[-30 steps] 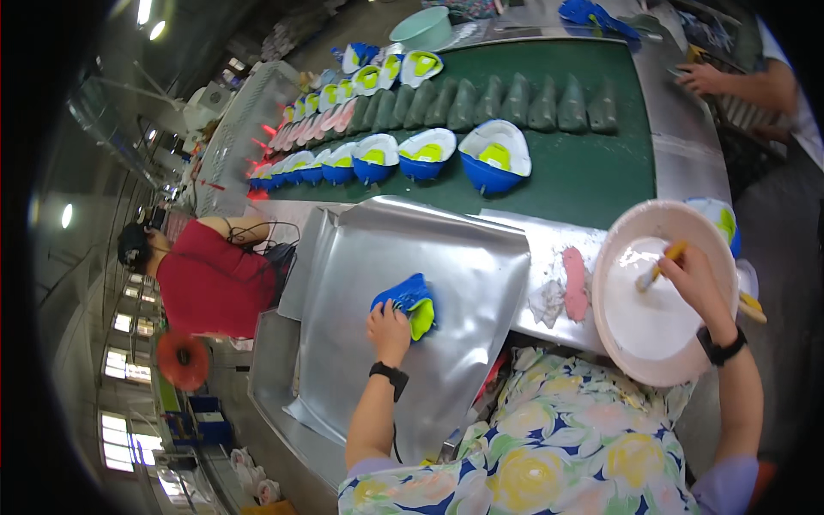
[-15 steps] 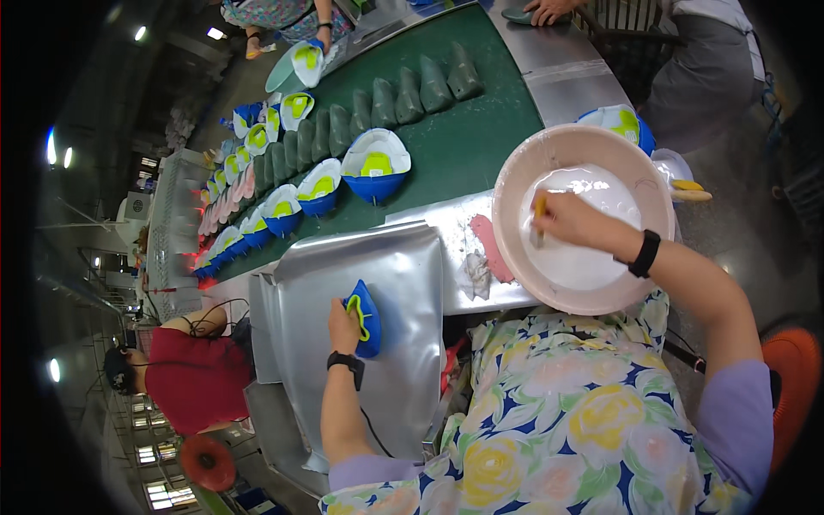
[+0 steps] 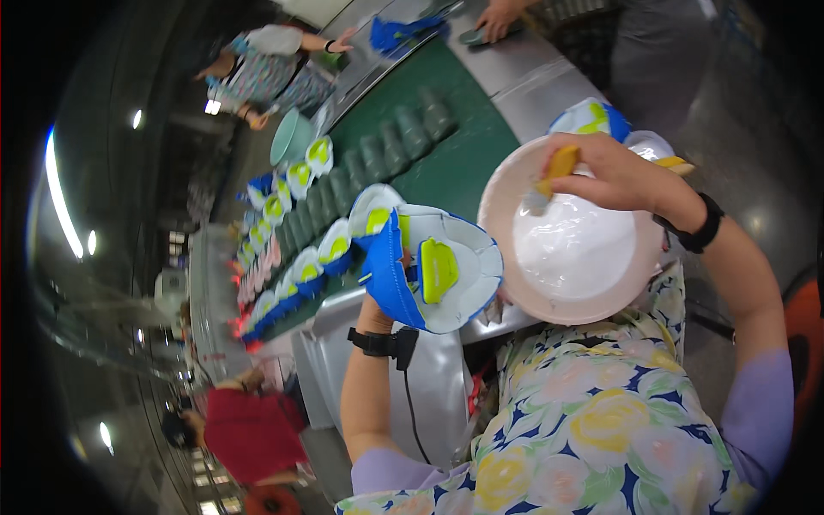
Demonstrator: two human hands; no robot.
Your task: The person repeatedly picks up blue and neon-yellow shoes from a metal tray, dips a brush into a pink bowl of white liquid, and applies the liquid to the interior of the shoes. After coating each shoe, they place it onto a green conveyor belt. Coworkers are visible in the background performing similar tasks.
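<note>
My left hand point(image 3: 375, 314) grips a blue shoe upper point(image 3: 390, 279) with a white lining and a lime-green tongue, held up with its opening toward me. The upper hides most of those fingers. My right hand point(image 3: 611, 172) is closed around a yellow-handled brush point(image 3: 562, 165). The brush's pale bristles, wet-looking, are over the left part of a pale pink basin point(image 3: 558, 314). White liquid point(image 3: 575, 249) fills the bottom of the basin. The upper is close to the basin's left rim.
A green conveyor belt point(image 3: 463, 103) carries dark shoe lasts point(image 3: 403, 133) and rows of blue uppers point(image 3: 305, 273). A metal tray point(image 3: 438, 378) lies below my left hand. Another upper point(image 3: 614, 120) stands behind the basin. Co-workers are across the belt and at left, one in a red shirt point(image 3: 253, 433).
My left hand has lifted the upper from over the metal tray, up and right toward the basin, turning its opening toward me. My right hand has raised the brush out of the liquid. The view has shifted.
</note>
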